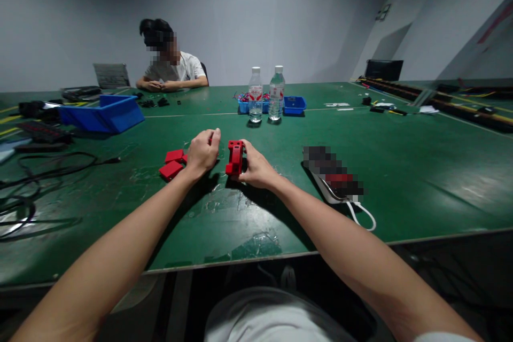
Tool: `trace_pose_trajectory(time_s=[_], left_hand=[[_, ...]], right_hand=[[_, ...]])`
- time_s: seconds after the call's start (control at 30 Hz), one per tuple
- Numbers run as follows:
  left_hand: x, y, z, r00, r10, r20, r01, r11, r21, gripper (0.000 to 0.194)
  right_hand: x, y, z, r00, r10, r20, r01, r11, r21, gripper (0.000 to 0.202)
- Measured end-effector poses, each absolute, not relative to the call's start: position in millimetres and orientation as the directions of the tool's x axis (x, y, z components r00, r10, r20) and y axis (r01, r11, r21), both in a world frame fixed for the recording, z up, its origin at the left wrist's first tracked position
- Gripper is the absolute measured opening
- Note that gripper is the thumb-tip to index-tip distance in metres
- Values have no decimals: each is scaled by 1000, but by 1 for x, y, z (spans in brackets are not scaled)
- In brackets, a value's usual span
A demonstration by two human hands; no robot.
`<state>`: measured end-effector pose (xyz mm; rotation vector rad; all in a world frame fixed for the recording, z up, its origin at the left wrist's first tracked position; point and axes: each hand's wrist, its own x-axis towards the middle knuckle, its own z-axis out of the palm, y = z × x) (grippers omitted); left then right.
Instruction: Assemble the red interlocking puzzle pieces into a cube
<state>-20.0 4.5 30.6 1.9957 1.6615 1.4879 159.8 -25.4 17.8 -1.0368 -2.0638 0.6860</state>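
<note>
My right hand (258,167) grips a red block-shaped plastic part (235,158) from its right side, thumb near the bottom and fingers at the top. The part has a raised middle and small holes at its upper end. To its left, my left hand (203,152) is closed, and a bit of a small red piece (210,140) shows between thumb and fingers; its full shape is hidden. Beside the left wrist, several red blocks (171,170) lie on the green table (248,219), one partly covered by the hand.
A phone-like device (332,173) with a white cable (366,219) lies at right. Two water bottles (255,97) stand ahead, before blue trays (294,106). A blue bin (102,114) and black cables (40,176) are at left. A person (174,67) sits across the table.
</note>
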Motion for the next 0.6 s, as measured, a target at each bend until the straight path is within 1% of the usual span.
trace_pose_trajectory(time_s=[0.07,0.13,0.2,0.3,0.37,0.47,0.6], left_hand=[[-30,7,33,-45,799,600,796,-334,504,46],[-38,10,34,-13,826,564,888,-249,386,44],[-45,11,34,-14,867,498,951,-141,274,46],[-50,11,32,-48,934,354,991,0,134,58],[-49,10,31,-72,967,245,996,59,62,67],[-47,8,30,-71,990,124,997,74,-17,76],[-45,6,30,-50,996,77,996,56,-71,79]], right_hand=[[160,-27,19,-421,835,354,452,532,-716,73],[160,-27,20,-418,839,349,455,526,-719,71],[161,-26,19,-412,841,351,459,524,-718,71],[161,-23,15,-403,841,360,458,526,-716,70],[161,-21,12,-393,850,352,466,513,-720,69],[161,-19,10,-367,869,331,486,483,-729,70],[161,-17,8,-342,883,322,506,462,-728,71]])
